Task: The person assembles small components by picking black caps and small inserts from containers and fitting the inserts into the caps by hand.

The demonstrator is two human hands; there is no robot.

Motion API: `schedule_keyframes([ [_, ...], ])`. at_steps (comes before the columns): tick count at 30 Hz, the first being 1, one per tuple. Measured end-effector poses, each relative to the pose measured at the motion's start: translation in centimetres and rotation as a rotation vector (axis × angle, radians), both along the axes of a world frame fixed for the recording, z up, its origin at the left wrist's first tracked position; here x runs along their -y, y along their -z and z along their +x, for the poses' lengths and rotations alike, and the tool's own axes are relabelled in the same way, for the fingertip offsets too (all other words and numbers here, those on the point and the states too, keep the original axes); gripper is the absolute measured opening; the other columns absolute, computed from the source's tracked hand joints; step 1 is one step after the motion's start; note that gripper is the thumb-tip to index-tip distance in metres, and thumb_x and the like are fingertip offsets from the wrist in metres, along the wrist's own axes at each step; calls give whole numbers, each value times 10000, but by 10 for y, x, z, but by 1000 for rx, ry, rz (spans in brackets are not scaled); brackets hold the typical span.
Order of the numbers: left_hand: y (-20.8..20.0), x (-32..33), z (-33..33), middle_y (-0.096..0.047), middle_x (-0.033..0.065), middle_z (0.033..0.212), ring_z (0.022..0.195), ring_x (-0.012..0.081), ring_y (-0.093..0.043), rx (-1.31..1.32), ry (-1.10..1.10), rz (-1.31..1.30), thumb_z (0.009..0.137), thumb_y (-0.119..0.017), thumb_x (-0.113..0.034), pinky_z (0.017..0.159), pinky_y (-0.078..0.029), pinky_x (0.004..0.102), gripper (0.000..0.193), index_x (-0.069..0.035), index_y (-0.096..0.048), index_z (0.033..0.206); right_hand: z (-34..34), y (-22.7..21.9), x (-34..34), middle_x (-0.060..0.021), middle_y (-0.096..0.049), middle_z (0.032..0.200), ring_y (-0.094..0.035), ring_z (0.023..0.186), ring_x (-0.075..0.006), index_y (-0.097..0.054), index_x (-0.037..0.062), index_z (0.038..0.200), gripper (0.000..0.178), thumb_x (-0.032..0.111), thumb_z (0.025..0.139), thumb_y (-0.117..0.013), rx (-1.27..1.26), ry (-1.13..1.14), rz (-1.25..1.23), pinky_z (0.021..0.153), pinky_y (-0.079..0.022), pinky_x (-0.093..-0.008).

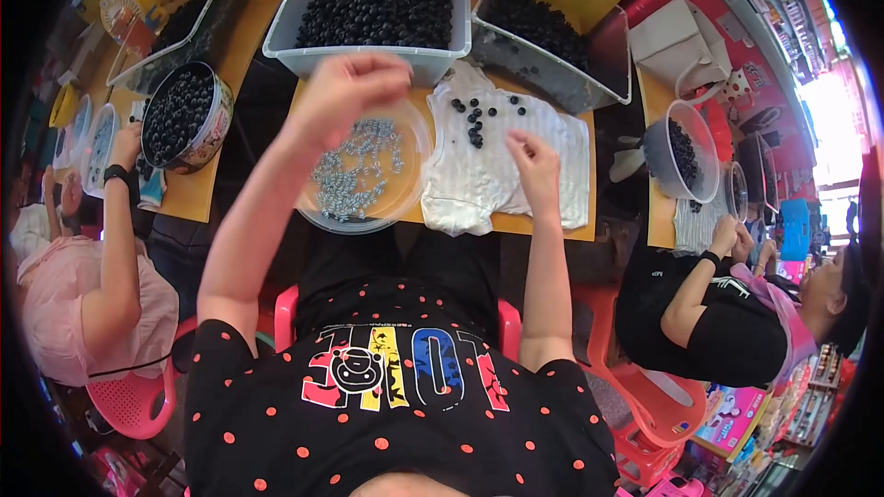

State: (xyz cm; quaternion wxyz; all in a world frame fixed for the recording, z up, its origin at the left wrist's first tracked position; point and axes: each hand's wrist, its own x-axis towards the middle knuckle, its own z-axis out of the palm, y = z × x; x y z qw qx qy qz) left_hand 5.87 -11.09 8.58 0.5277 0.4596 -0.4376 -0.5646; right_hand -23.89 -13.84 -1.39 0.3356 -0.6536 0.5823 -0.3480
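My left hand (354, 97) is raised over a round clear tray (419, 186), its fingers curled in and blurred by motion. In that tray lie many small pale blue-grey pieces (354, 170). Over a folded white cloth (562, 179), my right hand (536, 164) has its thumb and forefinger pinched together; anything between them is too small to make out. Several round black wheel-like pieces (475, 124) lie on the cloth, left of my right fingertips. Behind my left hand stands a translucent bin (368, 62) heaped with the same black pieces (378, 5).
Another clear bin (552, 78) of black pieces stands at the back right. A patterned tub (214, 133) sits to the left, a clear bucket (680, 179) to the right. People work at both sides, a hand (126, 143) at left and hands (730, 237) at right.
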Motion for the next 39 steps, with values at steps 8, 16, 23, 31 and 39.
schedule_keyframes([
  [8,3,36,8,-553,118,1253,1136,139,-521,507,-162,-352,873,-624,-105,977,-403,275,400,5,-539,1249,-17,54,81,-138,-641,947,-589,920,-301,-661,36,1010,247,107,773,-654,-405,68,-414,826,-452,-390],
  [16,64,-48,-33,-661,79,996,906,115,-619,58,21,18,879,-598,-66,843,-487,245,236,14,-609,1100,12,22,20,-21,-654,818,-578,685,-93,-667,7,1011,211,58,806,-669,287,-5,-6,631,-451,-226],
  [23,69,-68,-74,-666,108,953,843,169,-654,-450,-6,345,898,-594,-95,754,-536,277,179,-10,-597,1056,46,-8,-49,-13,-631,940,-535,782,-53,-662,-1,1028,214,-45,819,-636,829,-147,104,680,-430,-193],
  [31,85,-106,-64,-629,66,958,828,148,-636,-679,-33,405,865,-627,-50,732,-540,264,186,-23,-580,1043,69,-25,-79,-78,-632,1021,-558,891,-183,-677,39,965,262,-50,718,-676,299,-442,-253,801,-441,-282],
  [39,85,-178,-18,-671,98,838,752,158,-653,-472,193,514,796,-681,-6,693,-534,258,165,26,-660,956,84,-38,-57,-55,-655,902,-571,903,-194,-691,45,862,150,43,714,-717,53,-418,-198,786,-441,-313],
])
